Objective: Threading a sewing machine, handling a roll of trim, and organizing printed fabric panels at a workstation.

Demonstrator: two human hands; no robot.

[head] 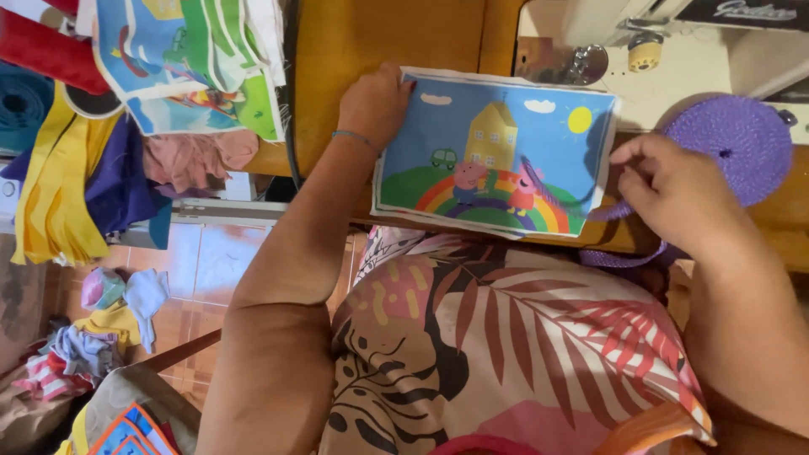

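Observation:
A rectangular printed fabric panel (497, 147) with a cartoon house, rainbow and blue sky lies on the wooden sewing table (379, 38). My left hand (375, 101) presses down on its upper left corner, fingers curled over the edge. My right hand (674, 190) pinches a purple woven strap (619, 257) at the panel's right edge. The strap runs from a purple roll (742, 139) lying just beyond my right hand and loops down below the table edge.
A white sewing machine (674, 50) stands at the back right. Stacked printed panels (194, 59) and yellow, blue and pink cloth (93, 177) hang at the left. Fabric scraps (93, 337) litter the tiled floor at lower left. My patterned lap fills the bottom centre.

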